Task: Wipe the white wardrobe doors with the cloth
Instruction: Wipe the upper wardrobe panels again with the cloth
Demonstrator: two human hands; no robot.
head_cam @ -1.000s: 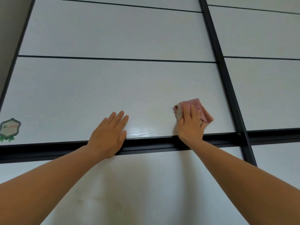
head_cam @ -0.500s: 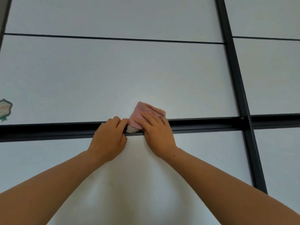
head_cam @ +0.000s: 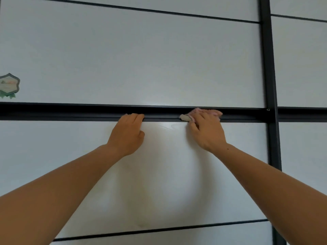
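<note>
The white wardrobe door [head_cam: 132,59] fills the view, split into panels by thin black lines. A wide black horizontal rail [head_cam: 70,113] crosses it. My right hand [head_cam: 206,132] presses a pink cloth [head_cam: 213,112] into this rail, fingers bent over it; a pale corner of the cloth sticks out by the thumb. About a hand's width to the left, my left hand [head_cam: 126,136] hooks its curled fingertips over the rail's lower lip, palm and thumb against the lower white panel [head_cam: 168,174].
A black vertical frame bar [head_cam: 269,68] stands right of my right hand and meets the rail there. A second white door [head_cam: 300,68] lies beyond it. A green-edged sticker [head_cam: 8,85] sits at the far left above the rail.
My right hand brought the cloth down from the upper panel onto the rail beside my left hand, then slid it right along the rail. My left fingers curled onto the rail.
</note>
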